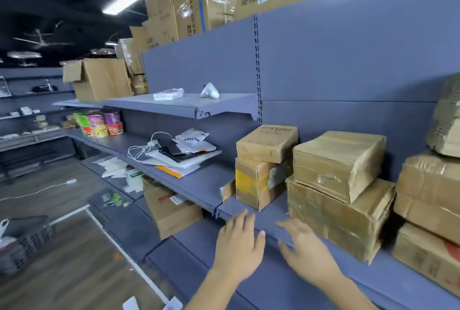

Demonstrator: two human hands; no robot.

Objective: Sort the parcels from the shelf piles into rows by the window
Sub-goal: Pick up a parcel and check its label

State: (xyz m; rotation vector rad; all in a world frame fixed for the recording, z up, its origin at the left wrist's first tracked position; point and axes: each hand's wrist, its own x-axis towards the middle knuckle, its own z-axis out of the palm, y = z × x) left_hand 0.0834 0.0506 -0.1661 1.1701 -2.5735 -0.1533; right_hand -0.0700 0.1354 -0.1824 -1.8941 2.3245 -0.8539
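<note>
The parcels sit on the middle shelf (199, 185), in piles filling the right half of the frame. No window shows in this view.

The far pile (428, 185) at the right edge is several crushed cartons stacked, partly cut off by the frame. Their walls look dented, so they may sag if gripped mid-panel.

The big box (331, 220), right of centre, is the base of the next pile. It is wrapped in glossy tape and creased at the corners. It is probably the heaviest one here and slick to the touch. It would be best taken with a palm under each end, after what rests on it is off.

The mid box (336, 160) lies on the big box, tilted a little. Its taped skin is wrinkled and shiny. It looks stiff enough to be squeezed by two opposite sides, low down.

The top box (267, 143), at centre, rests on the yellow box (256, 182), slightly askew. Both are small and likely light. Each could be lifted with a hand on either side, or the pair carried from beneath the lower one. The loose label on the yellow box is no place to grip.

The left hand (239, 242) and right hand (306, 247) reach in at lower centre, over the shelf's front lip. The fingers of both are spread and straight and hold nothing. The right is near the big box's lower corner.
</note>
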